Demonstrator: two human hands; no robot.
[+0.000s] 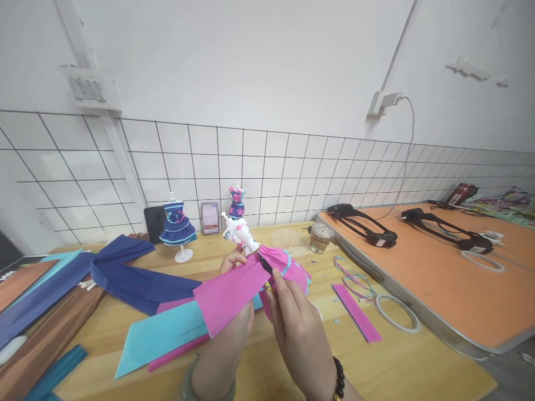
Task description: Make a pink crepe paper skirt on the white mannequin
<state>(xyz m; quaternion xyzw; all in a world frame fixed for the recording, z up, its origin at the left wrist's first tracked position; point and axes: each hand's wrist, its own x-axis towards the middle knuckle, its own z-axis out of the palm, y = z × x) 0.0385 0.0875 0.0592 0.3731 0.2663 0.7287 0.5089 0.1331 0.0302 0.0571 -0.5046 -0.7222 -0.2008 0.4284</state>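
Above the wooden tabletop (388,362), the left hand (234,317) is closed around a small white mannequin (239,234) from below, with a pink paper strip (229,292) draped across its fingers. The right hand (298,328), just beside it, pinches the pink paper skirt (288,267) at the mannequin's waist between thumb and fingertips.
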